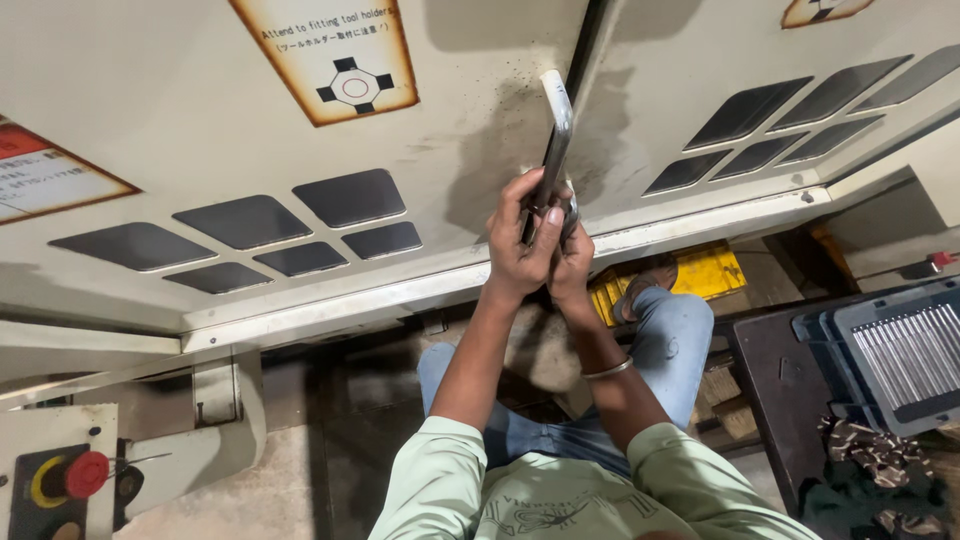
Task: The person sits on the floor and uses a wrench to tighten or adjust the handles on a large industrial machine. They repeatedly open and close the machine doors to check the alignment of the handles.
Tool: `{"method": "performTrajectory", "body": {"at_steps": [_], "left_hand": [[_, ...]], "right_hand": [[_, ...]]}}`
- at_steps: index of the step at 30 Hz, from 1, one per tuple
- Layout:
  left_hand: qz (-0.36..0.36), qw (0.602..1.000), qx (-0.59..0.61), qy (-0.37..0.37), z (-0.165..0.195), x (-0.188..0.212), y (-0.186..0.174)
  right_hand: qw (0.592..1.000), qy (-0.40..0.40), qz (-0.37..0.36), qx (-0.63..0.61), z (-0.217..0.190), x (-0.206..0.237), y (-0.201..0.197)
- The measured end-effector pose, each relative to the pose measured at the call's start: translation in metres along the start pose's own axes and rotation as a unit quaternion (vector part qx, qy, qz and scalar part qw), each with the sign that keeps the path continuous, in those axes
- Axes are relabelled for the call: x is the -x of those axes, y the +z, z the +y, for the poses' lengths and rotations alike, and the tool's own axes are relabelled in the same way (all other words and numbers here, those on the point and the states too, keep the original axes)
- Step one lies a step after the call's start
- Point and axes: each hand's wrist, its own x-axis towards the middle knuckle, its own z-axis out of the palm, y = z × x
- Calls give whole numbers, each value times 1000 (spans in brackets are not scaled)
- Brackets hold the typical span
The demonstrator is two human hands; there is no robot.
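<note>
Seen from the head camera, a person in a pale green shirt grips a long metal bar with both hands in front of a cream machine door. The left hand is wrapped tight around the lower end of the bar, thumb pressed up along it; the right hand, a metal bangle on its forearm, is closed against the same end from the other side. The bar rises from the hands and lies along the dark seam between two door panels, over a patch stained with grime; whether its tip sits in the seam cannot be told.

The risk, as it looks here, is a slip. Both hands are crowded onto one short stretch of bar, close against the panel, so if the bar jumps off the seam the knuckles could strike the sheet metal or be pinched against it. Oily residue around the seam would make that more likely. The upper end of the bar is free and could swing. The knees in blue jeans sit directly below, where a dropped bar would land. A red stop button sits at lower left, well apart from both hands.
</note>
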Motion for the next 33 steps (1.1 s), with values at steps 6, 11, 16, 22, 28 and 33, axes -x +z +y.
{"method": "performTrajectory", "body": {"at_steps": [6,11,16,22,28,33], "left_hand": [[2,1000,-11,8,-1,2,-1],[6,1000,-14,0,-6,6,0],[21,999,-38,9,-4,5,2],[81,980,-176,51,15,-8,11],[157,897,-317,266,53,-42,21],[-61,867,-316,381,87,-112,13]], "right_hand": [[1000,10,1,2,3,1,-1],[1000,-21,-6,10,7,3,-2],[1000,-24,10,8,8,0,3],[1000,-10,10,6,12,1,1],[999,42,1,8,20,7,-6],[998,52,22,-19,44,21,-13]]}}
